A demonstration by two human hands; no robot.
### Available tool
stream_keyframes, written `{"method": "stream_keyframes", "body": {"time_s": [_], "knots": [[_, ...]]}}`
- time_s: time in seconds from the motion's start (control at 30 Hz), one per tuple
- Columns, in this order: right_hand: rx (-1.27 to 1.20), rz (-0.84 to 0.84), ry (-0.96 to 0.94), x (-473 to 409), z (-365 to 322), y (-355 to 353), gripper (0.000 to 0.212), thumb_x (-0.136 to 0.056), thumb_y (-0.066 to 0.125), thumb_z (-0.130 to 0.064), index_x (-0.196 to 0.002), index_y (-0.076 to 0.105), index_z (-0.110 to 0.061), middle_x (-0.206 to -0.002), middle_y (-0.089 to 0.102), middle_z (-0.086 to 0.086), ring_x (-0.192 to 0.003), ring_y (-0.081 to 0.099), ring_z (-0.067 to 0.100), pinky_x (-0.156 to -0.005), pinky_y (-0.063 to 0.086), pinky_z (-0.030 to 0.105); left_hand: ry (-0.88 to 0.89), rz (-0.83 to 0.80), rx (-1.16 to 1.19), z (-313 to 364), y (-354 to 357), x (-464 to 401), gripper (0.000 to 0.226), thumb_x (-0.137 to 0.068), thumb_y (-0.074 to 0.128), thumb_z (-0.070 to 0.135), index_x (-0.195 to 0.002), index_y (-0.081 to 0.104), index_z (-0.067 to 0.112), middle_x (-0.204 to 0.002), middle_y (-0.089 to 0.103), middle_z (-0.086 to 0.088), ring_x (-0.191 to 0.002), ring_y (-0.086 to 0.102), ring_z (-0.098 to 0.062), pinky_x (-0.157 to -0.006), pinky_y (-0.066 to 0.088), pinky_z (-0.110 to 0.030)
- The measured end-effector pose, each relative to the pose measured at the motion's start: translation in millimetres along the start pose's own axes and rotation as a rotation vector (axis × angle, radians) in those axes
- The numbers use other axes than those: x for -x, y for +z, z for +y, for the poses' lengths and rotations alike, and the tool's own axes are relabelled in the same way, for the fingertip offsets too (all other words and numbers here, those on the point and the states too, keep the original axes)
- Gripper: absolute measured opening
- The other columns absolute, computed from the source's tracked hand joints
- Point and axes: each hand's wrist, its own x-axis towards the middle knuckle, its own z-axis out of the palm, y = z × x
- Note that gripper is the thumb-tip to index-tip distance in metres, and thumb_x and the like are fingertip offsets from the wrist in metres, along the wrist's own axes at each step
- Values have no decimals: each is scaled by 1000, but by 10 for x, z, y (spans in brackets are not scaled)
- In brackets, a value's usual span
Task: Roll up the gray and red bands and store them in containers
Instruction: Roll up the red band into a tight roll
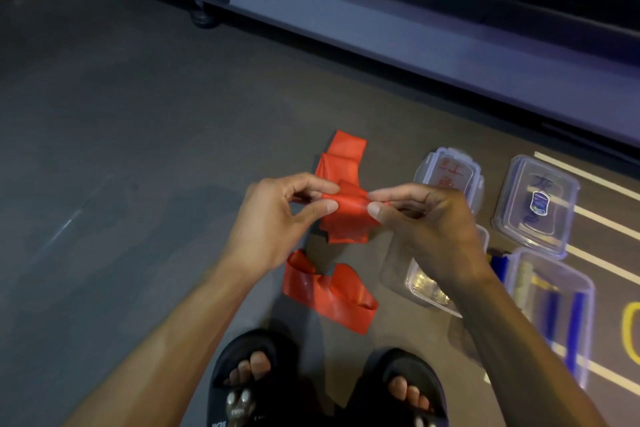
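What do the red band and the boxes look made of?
Red band: thin rubbery sheet, likely latex; it folds limply and shines faintly. Boxes: clear hard plastic, glossy; the floor shows through their walls.

The red band [346, 215] pinched between my left hand [277, 222] and right hand [426, 222] looks thin, smooth and rubbery with a faint sheen. Right of my grip, the containers [535, 206] are clear glossy plastic. Beneath my hands the floor [121, 149] is matt, finely grained.
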Motion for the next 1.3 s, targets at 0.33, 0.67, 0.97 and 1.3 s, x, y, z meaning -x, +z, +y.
{"method": "stream_keyframes", "body": {"time_s": [0.33, 0.67, 0.97, 1.3], "knots": [[144, -59, -22, 0, -25, 0, 17, -87, 80, -13, -97, 76, -26, -85, 76, -1, -79, 71, 15, -74, 56, 26, 204, 1, -316, 86, -7, -32, 6, -92, 68, 38, -96, 69, 34, -93, 69, 16, -93, 62, -13, -86, 48, -38], [333, 92, -108, 0, -47, 9, 17, -81, 85, -27, -95, 79, -34, -90, 74, -4, -80, 69, 4, -72, 53, 17, 179, -26, -184, 118, -55, -73, 6, -88, 77, 26, -92, 74, 29, -100, 62, 14, -98, 61, -8, -87, 49, -30], [534, -79, -254, 35, -518, -199, 18, -78, 86, -17, -78, 74, -30, -91, 63, -8, -88, 59, -1, -78, 39, 9, 95, -125, 10, 400, -279, -68, 13, -79, 86, 21, -86, 79, 30, -76, 70, 11, -72, 65, -2, -75, 52, -28], [403, -367, 158, 336, -1860, -402, 6, -84, 80, -14, -79, 77, -14, -67, 65, -8, -65, 54, 3, -76, 41, 27, 217, -238, 153, 1378, -877, 108, 11, -82, 75, 23, -86, 77, 33, -77, 70, -5, -72, 59, -10, -73, 47, -31]]}}
